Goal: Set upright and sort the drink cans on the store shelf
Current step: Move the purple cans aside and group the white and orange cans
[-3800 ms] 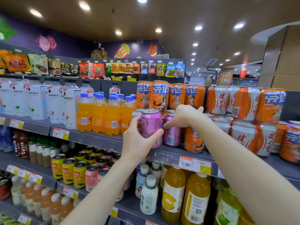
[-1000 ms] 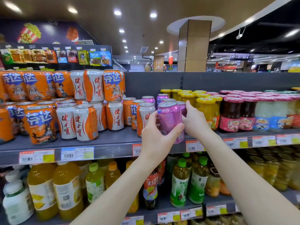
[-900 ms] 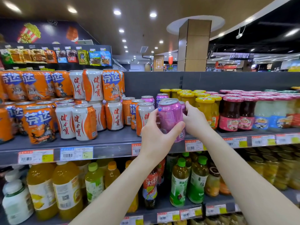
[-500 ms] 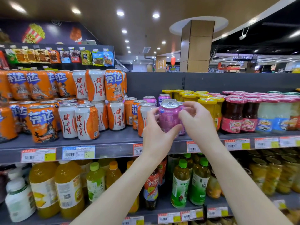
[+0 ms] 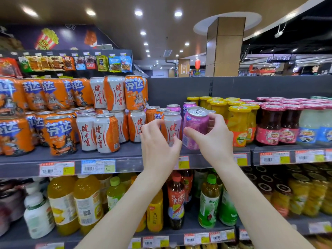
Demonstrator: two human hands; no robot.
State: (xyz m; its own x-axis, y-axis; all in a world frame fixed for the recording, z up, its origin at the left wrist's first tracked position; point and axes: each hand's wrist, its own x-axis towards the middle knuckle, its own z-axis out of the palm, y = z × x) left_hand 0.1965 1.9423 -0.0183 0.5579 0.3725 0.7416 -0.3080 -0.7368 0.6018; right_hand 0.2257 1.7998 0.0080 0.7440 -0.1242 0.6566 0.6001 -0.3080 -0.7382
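Observation:
My right hand (image 5: 213, 141) is closed around a purple drink can (image 5: 196, 125), which is upright but leaning a little, low over the front of the grey shelf (image 5: 125, 153). My left hand (image 5: 158, 141) is off that can, its fingers curved in front of a white-and-orange can (image 5: 173, 125) just to the left. Whether they press on that can I cannot tell. Two more purple cans (image 5: 173, 107) stand upright behind, beside orange cans (image 5: 151, 113).
Stacked orange cans (image 5: 57, 133) and white-and-orange cans (image 5: 106, 133) fill the shelf to the left. Jars with yellow lids (image 5: 239, 126) and red jars (image 5: 271, 126) crowd the right. Price tags line the shelf lip; bottles (image 5: 208, 203) stand on the shelf below.
My left hand has let go of the purple can and slid left in front of the white-and-orange can. My right hand has wrapped further around the purple can, which is lower.

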